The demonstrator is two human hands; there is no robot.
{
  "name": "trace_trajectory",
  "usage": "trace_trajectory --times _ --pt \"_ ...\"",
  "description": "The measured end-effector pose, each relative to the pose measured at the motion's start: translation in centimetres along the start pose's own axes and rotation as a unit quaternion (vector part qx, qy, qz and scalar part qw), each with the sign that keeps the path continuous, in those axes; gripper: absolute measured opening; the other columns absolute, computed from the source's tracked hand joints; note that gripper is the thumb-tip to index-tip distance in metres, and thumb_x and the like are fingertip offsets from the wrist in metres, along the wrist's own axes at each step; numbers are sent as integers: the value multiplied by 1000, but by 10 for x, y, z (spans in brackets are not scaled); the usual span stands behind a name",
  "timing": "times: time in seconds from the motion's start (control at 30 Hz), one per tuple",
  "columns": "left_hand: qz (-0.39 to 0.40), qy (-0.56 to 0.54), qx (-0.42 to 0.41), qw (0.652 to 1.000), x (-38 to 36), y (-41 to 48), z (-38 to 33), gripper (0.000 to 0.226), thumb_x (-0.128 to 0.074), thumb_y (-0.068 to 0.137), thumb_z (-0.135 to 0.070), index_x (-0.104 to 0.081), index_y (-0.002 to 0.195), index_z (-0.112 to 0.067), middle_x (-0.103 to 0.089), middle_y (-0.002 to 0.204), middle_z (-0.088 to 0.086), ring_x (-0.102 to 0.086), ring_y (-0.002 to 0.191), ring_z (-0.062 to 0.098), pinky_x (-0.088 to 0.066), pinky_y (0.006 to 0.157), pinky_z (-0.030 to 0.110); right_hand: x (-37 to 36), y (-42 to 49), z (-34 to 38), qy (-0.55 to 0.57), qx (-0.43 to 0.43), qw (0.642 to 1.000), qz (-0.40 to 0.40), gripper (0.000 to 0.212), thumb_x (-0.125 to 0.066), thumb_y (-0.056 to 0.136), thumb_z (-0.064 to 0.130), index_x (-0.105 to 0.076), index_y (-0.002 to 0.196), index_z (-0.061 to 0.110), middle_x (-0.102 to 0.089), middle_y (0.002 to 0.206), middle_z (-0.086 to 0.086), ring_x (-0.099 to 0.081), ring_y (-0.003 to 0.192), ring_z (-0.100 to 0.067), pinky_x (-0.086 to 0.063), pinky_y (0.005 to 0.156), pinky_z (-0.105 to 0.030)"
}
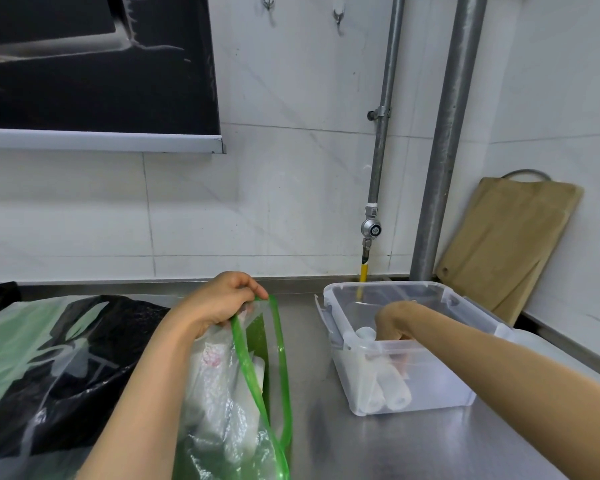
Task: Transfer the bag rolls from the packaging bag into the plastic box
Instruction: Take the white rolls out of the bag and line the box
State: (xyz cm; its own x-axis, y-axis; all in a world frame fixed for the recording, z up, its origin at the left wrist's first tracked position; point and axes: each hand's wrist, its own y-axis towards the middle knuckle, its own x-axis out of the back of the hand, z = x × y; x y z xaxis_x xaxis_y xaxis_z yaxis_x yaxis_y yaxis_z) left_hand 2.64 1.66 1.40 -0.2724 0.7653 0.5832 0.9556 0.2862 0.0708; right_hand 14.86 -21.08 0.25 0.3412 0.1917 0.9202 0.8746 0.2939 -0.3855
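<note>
My left hand [222,299] pinches the green-edged mouth of the clear packaging bag [257,382] and holds it up off the steel counter. White bag rolls [219,393] show through the bag's film. My right hand [394,322] reaches down inside the clear plastic box [440,396] at the right, its fingers hidden behind the box wall; a white roll [366,332] sits right at the hand, and whether the hand grips it is unclear. Two more white rolls [390,393] lie on the box floor near its front wall.
Black and green-white plastic bags [49,358] lie on the counter to the left. A wooden cutting board [506,244] leans on the wall behind the box. Two metal pipes [440,168] with a valve run up the tiled wall. Bare steel counter [413,452] lies in front.
</note>
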Motion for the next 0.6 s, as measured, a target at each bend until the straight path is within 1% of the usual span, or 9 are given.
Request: trace_trajectory --times 0.17,0.3,0.37,0.43,0.53,0.57,0.6 --pt "-2 -3 0 1000 1 -1 -1 29 -39 91 -2 -64 94 -16 -48 59 -3 -35 48 9 -23 35 15 1 -3 1 18 -6 1000 -15 41 -48 98 23 -48 136 8 -48 140 -10 -46 130 -23 -34 108 -31" --pt "-3 -5 -2 1000 2 -2 -2 29 -39 91 -3 -64 94 -16 -48 59 -2 -35 48 9 -23 35 14 5 -5 1 36 -17 998 -41 43 -54 95 29 -53 131 7 -54 133 -9 -53 122 -23 -41 103 -30" --pt "-1 -3 -2 1000 2 -2 -1 29 -39 91 -3 -64 94 -16 -48 60 -2 -35 48 10 -23 36 15 8 -4 -1 65 -24 996 -50 42 -61 91 30 -57 125 7 -60 126 -10 -60 113 -23 -48 97 -29" --pt "-1 1 -1 1000 2 -2 -1 28 -39 91 -4 -65 94 -16 -49 62 -1 -36 50 10 -24 38 17 14 -4 -2 125 -26 990 -53 36 -64 89 26 -60 116 2 -65 117 -12 -67 97 -22 -53 91 -30" --pt "-3 3 -1 1000 2 -3 -2 28 -39 91 -5 -65 95 -16 -49 63 -1 -37 51 10 -25 39 17 28 -11 -1 209 -24 976 -51 22 -63 90 18 -58 95 -4 -69 97 -16 -65 68 -21 -58 79 -34" --pt "-3 4 -1 1000 2 -3 -2 28 -39 91 -5 -65 95 -16 -49 63 -1 -37 51 10 -25 38 16 32 -13 1 224 -19 973 -56 21 -63 90 16 -57 94 -4 -69 97 -17 -64 62 -20 -58 72 -33" --pt "-3 4 -2 1000 2 -3 -2 28 -39 91 -5 -65 95 -16 -49 63 -1 -37 51 10 -25 38 16 37 -16 2 236 -14 970 -64 22 -63 90 14 -57 98 -6 -69 100 -18 -62 59 -19 -57 65 -30"
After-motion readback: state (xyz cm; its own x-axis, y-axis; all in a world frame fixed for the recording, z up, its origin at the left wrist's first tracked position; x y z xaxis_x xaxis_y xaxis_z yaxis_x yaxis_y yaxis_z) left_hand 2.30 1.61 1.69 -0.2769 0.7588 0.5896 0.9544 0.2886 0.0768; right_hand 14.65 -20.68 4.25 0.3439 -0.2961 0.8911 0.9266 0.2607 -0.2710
